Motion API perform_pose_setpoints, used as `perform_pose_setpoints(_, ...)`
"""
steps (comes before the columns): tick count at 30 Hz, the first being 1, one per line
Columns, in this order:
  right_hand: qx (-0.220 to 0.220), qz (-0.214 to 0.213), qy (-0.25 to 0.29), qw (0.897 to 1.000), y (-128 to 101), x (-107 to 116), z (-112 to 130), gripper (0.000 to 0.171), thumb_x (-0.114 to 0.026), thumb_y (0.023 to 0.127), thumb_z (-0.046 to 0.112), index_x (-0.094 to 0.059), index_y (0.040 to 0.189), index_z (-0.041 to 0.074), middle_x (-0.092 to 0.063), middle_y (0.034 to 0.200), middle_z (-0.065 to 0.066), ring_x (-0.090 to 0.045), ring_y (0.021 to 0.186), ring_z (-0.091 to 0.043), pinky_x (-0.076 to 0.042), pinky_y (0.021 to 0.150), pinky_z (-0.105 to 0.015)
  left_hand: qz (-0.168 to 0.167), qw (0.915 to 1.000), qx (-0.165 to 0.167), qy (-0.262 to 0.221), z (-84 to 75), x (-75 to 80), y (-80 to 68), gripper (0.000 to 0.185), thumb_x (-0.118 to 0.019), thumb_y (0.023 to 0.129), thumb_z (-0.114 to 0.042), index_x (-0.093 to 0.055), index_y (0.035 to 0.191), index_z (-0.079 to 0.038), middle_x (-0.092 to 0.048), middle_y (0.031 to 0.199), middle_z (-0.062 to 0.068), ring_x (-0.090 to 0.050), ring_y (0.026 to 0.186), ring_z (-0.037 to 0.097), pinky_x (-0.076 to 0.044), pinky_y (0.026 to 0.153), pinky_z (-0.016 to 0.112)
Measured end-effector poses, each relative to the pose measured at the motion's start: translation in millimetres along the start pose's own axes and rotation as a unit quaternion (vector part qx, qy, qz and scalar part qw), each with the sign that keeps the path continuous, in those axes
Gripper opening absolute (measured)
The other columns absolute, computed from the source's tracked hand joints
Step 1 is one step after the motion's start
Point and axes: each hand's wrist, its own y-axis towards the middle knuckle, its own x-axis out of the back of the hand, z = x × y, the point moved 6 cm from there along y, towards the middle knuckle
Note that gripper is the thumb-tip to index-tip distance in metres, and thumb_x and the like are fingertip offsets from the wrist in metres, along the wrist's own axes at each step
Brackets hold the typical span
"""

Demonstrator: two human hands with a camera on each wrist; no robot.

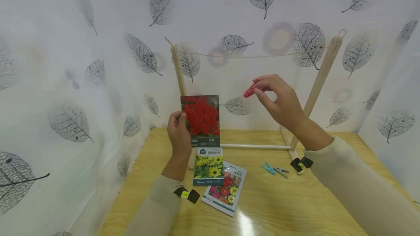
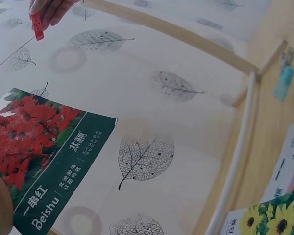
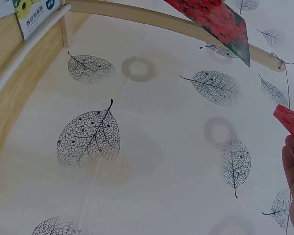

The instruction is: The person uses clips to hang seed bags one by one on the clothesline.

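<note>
My left hand (image 1: 178, 134) holds a seed packet with red flowers (image 1: 201, 120) upright by its left edge, in front of the left post of a small wooden rack (image 1: 319, 79). The same packet (image 2: 36, 152) fills the lower left of the left wrist view and shows as a red corner (image 3: 215, 22) in the right wrist view. My right hand (image 1: 279, 99) is raised to the right of it and pinches a red clothespin (image 1: 250, 90) between thumb and fingers, below the string (image 1: 249, 56) strung between the posts. The clothespin (image 3: 290, 121) points left.
On the wooden table (image 1: 295, 207) lie a sunflower seed packet (image 1: 209, 166) and a mixed-flower packet (image 1: 225, 188). A blue clothespin (image 1: 268, 168) and a grey one (image 1: 280, 171) lie near the rack's right foot. A leaf-print cloth (image 1: 98, 65) surrounds the table.
</note>
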Motion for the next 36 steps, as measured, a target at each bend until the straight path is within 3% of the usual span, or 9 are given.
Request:
perform_pose_setpoints(4,-0.002,0.001,-0.001,1.0,5,0,0,0.014,-0.067,0.094,0.0,-0.069,0.108,0.001,-0.068,0.122,-0.012,-0.061,0.117,-0.024,-0.045,0.098,-0.011,0.002,1.0,0.007,0.006,-0.5,-0.4,-0.6,0.01,-0.05,0.105,-0.015,-0.057,0.103,-0.008,-0.055,0.095,-0.001,-0.049,0.087,0.01,-0.044,0.079,0.022)
perform_pose_setpoints(14,-0.034,0.008,-0.01,0.999,14,-5,-6,0.019,-0.065,0.097,0.006,-0.066,0.115,0.0,-0.066,0.126,-0.012,-0.063,0.115,-0.022,-0.045,0.097,-0.008,0.0,0.9999,0.012,-0.002,-2.5,-3.3,2.5,0.01,-0.049,0.104,-0.012,-0.058,0.103,-0.008,-0.061,0.099,-0.001,-0.058,0.096,0.012,-0.05,0.082,0.021)
perform_pose_setpoints(27,-0.014,-0.006,0.005,1.0,33,-3,-2,0.022,-0.065,0.097,0.006,-0.065,0.118,-0.002,-0.066,0.124,-0.013,-0.062,0.119,-0.021,-0.049,0.098,-0.013,0.005,0.9999,-0.013,-0.002,-6.0,-1.6,10.9,0.01,-0.048,0.103,-0.01,-0.057,0.102,-0.007,-0.06,0.099,0.001,-0.059,0.095,0.013,-0.05,0.081,0.023)
perform_pose_setpoints(36,-0.017,-0.002,0.005,1.0,40,-4,0,0.022,-0.066,0.097,0.006,-0.065,0.117,-0.002,-0.066,0.126,-0.013,-0.062,0.118,-0.02,-0.05,0.097,-0.014,0.008,0.9999,-0.009,0.007,-6.8,-0.9,14.8,0.01,-0.049,0.104,-0.014,-0.057,0.101,-0.009,-0.058,0.096,0.0,-0.055,0.088,0.012,-0.047,0.075,0.022)
